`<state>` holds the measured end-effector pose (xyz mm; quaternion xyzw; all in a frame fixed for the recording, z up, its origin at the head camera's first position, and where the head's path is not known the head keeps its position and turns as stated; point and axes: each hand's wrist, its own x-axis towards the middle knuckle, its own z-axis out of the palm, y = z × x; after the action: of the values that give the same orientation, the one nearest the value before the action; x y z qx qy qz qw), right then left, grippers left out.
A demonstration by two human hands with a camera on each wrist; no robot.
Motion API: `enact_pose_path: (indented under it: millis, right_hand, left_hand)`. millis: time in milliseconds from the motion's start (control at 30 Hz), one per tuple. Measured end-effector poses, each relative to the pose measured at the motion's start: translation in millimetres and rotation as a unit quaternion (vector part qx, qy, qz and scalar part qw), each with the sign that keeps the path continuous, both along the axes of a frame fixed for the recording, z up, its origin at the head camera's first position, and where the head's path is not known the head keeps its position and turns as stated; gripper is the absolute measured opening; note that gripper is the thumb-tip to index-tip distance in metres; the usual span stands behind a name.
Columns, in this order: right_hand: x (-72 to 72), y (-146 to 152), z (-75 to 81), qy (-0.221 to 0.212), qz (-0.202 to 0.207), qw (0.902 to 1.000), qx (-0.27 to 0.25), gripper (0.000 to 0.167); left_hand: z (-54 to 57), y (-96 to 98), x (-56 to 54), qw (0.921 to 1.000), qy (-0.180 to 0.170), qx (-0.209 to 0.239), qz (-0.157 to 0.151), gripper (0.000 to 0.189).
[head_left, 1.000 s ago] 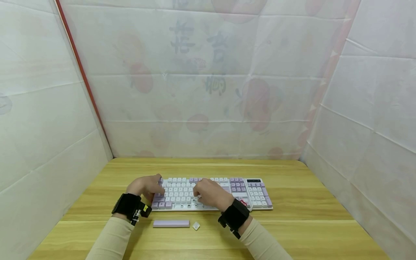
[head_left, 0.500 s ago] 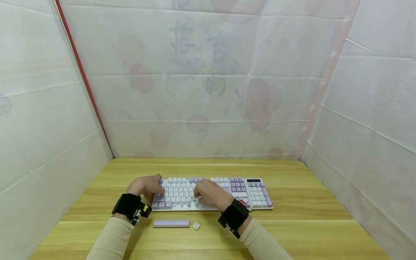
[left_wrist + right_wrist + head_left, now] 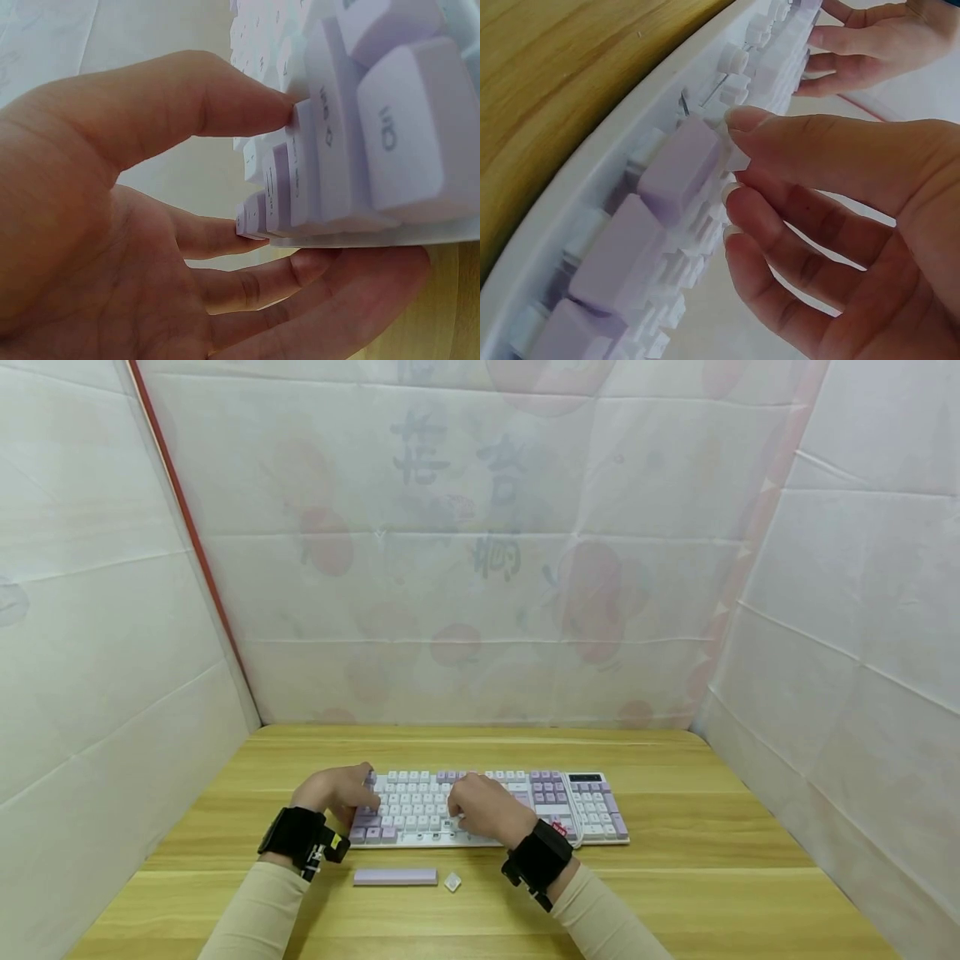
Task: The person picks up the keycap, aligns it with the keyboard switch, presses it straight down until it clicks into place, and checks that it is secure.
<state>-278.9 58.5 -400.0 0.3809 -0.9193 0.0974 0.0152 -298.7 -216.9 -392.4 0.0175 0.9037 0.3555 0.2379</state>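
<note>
A white and lilac keyboard (image 3: 420, 810) lies on the wooden table. My left hand (image 3: 337, 787) holds its left end, thumb on the side keys and the other fingers along and below the edge in the left wrist view. Over the lower middle rows, my right hand (image 3: 487, 806) pinches a white keycap (image 3: 738, 159) between thumb and index finger, as the right wrist view shows; the fingers partly hide it. Bare switches (image 3: 733, 58) and a metal wire show along the front row where the long key is off.
In front of the keyboard lie a long lilac spacebar (image 3: 395, 877) and a loose white keycap (image 3: 452, 882). A bundled white cable (image 3: 573, 806) with a red tag (image 3: 559, 829) rests across the keyboard's right part. Pale cloth walls (image 3: 480, 610) stand around the table (image 3: 675, 893).
</note>
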Motion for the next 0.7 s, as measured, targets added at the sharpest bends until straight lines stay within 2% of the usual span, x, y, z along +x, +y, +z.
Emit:
enact_pose_path:
  millis: [167,533,700]
  right_hand:
    - [-0.2,-1.1,1.9,0.002,0.006,1.0000,-0.003,0.016]
    - [-2.3,-2.3,3.7,-0.005,0.013,0.9999,-0.005,0.036]
    - [-1.8,-1.8,4.0,-0.007,0.011,0.9999,-0.011,0.030]
  left_hand:
    - [-0.4,0.0,0.2,1.0000,0.003,-0.008,0.000,0.082]
    - [-0.6,-0.9,-0.4,0.9999,0.006,-0.009,0.000,0.078]
    - [0.3,-0.6,-0.3,1.0000,0.005,-0.004,-0.003,0.080]
